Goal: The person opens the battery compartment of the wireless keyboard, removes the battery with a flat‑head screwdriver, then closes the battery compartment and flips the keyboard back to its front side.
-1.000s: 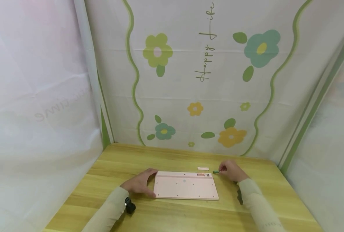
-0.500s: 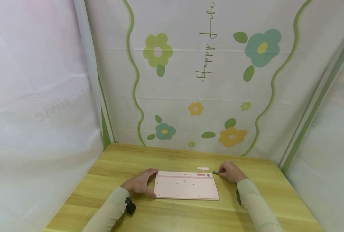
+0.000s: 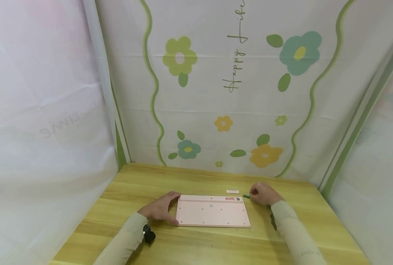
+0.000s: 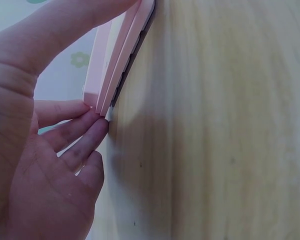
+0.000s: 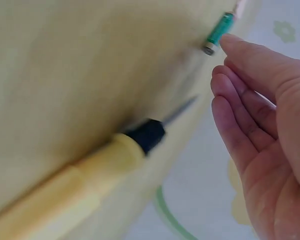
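A pale pink keyboard (image 3: 213, 216) lies underside up on the table, screws showing. My left hand (image 3: 159, 209) grips its left end, thumb at the near corner and fingers at the far one; the left wrist view shows the fingertips (image 4: 97, 117) against the edge. Near the keyboard's far right corner, my right hand (image 3: 265, 194) pinches a small green battery (image 5: 219, 32) between thumb and index finger. A battery compartment (image 3: 233, 199) at that corner is uncovered, with something orange-red inside. Just behind it rests a small pink cover (image 3: 232, 191).
In the right wrist view a screwdriver (image 5: 105, 167) with a yellow handle and black collar lies on the wooden table (image 3: 196, 250). A white curtain (image 3: 209, 103) with printed flowers hangs behind the table; more white cloth hangs at both sides.
The right hand and the battery shift and tilt slightly beside the keyboard's corner. The left hand and keyboard stay in place.
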The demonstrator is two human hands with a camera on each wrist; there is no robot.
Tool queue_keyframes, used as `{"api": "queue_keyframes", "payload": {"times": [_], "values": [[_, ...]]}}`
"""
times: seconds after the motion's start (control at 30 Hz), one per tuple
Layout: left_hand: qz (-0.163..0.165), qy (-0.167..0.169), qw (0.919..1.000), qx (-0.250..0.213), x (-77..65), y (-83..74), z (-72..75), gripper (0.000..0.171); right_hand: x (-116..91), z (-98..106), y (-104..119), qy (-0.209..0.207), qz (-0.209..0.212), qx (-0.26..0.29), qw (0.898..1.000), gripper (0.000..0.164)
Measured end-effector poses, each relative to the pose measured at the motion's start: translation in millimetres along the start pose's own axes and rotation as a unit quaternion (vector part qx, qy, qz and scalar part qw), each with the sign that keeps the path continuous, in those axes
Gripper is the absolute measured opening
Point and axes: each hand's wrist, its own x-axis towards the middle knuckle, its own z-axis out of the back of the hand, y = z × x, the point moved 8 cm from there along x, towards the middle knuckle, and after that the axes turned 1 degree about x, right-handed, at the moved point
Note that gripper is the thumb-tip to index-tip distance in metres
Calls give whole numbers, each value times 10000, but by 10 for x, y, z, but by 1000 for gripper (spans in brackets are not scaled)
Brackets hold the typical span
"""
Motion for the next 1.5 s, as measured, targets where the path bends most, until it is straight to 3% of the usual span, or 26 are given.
{"api": "queue_keyframes", "payload": {"times": [0.3,0.47,0.73,1.1,1.5], "values": [[11,-4,10000,11,-7,-1,10,117,177,146,325,88,593,-50,9982,8],[48,30,10000,8,-4,9,-4,118,314,58,474,145,961,-137,9952,3],[-29,-6,10000,79,16,1,-23,119,497,-154,563,168,1190,-290,9923,8],[-5,38,9999,151,6,-14,-25,117,564,-354,457,58,997,-100,9950,16],[93,32,10000,-15,-22,7,1,117,600,-337,433,194,407,567,9974,12]]}}
